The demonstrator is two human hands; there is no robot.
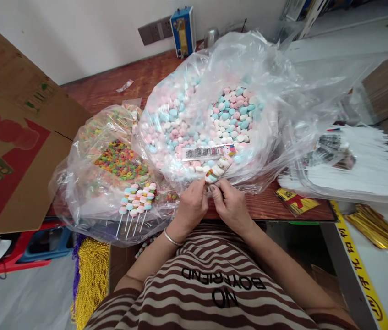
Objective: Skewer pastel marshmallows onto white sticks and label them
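Note:
A candy skewer (218, 169) of pastel pieces in a clear printed wrapper tilts up to the right between my hands. My left hand (194, 201) is closed, pinching the lower end of the wrapper. Closed against it from the other side is my right hand (230, 204), thumb and fingers at the same end. What lies between the fingertips is partly hidden. Just beyond, a flat printed wrapper (209, 152) lies on a big clear bag (265, 137) of pink, blue and white candies (235, 112). Several unwrapped candy skewers (139, 199) on white sticks rest to the left.
A clear bag of coloured cereal rings (121, 160) lies left, beside a tall cardboard box (15, 137). At right are white sticks (358, 160), a gold packet (297, 201) and gold twist ties (377, 227). A blue device (183, 32) stands by the wall.

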